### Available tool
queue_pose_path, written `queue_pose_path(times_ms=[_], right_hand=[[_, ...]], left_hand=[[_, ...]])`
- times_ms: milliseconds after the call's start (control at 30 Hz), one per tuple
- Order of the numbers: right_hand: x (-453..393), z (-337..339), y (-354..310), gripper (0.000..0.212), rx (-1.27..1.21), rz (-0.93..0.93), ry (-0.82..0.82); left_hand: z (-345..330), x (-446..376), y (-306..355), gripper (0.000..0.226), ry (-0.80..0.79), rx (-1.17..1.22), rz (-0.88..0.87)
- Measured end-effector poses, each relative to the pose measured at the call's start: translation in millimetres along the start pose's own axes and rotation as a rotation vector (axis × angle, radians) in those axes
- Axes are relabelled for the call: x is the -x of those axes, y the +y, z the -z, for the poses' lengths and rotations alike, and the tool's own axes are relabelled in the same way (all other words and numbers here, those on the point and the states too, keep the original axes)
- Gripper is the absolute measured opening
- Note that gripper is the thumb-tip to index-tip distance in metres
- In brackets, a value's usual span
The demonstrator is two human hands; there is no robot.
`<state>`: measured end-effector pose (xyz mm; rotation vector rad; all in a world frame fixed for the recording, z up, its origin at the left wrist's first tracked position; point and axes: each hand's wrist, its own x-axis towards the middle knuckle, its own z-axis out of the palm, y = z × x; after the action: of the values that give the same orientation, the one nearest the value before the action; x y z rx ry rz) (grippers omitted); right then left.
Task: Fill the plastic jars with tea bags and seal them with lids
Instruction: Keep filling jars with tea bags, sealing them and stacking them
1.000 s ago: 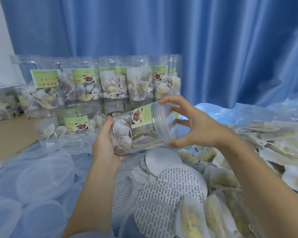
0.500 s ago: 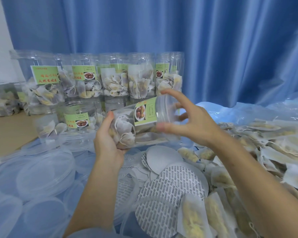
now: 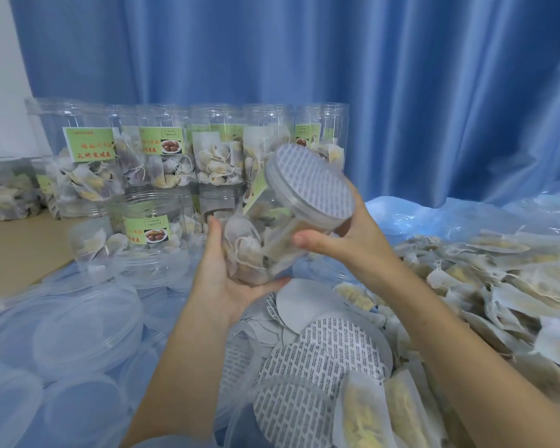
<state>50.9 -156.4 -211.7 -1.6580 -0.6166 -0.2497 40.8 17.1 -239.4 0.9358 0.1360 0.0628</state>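
Blue curtain point(image 3: 401, 76) behind; left hand point(image 3: 222, 279) cups tilted jar point(image 3: 256, 250), right hand point(image 3: 353, 240) fingers clamped on lid point(image 3: 311, 185). Sealing step; next, probably final twist, then stand it with filled jars point(image 3: 162, 156).

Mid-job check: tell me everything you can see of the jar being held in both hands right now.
The jar is a clear plastic cylinder with a green label, partly filled with white tea bags. It is tilted, lid end up and toward the right. A translucent lid with a white printed liner sits on its mouth. The left hand cups its base from below; the right hand has its grip around the lid end. It is held above the loose liner discs.
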Motion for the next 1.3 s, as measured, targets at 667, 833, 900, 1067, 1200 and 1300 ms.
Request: queue_pose_path(times_ms=[667, 833, 900, 1067, 1200, 1300], right_hand=[[-13.0, -40.8, -81.9, 0.077, 0.216, 0.057, 0.195], [-1.1, -96.4, -104.9, 0.083, 0.199, 0.056, 0.077], [5.6, -128.1, -112.7, 0.088, 0.172, 0.052, 0.012], [15.4, -218.2, -124.3, 0.042, 0.139, 0.113, -0.181], [15.3, -286.2, -138.1, 0.075, 0.156, 0.166, -0.254], [12.8, -326.7, -147.3, 0.081, 0.145, 0.172, -0.305]], left_hand=[[-46.7, 48.3, 83.5, 0.079, 0.202, -1.291, -0.504], [3.9, 93.1, 132.5, 0.076, 0.193, -1.305, -0.412], [34.3, 112.8, 152.0, 0.06, 0.222, -1.256, -0.399], [119.4, 156.6, 186.3, 0.027, 0.177, -1.115, -0.434], [173.6, 182.9, 209.6, 0.036, 0.286, -1.034, -0.52], [203.1, 189.5, 227.7, 0.04, 0.42, -1.01, -0.538]])
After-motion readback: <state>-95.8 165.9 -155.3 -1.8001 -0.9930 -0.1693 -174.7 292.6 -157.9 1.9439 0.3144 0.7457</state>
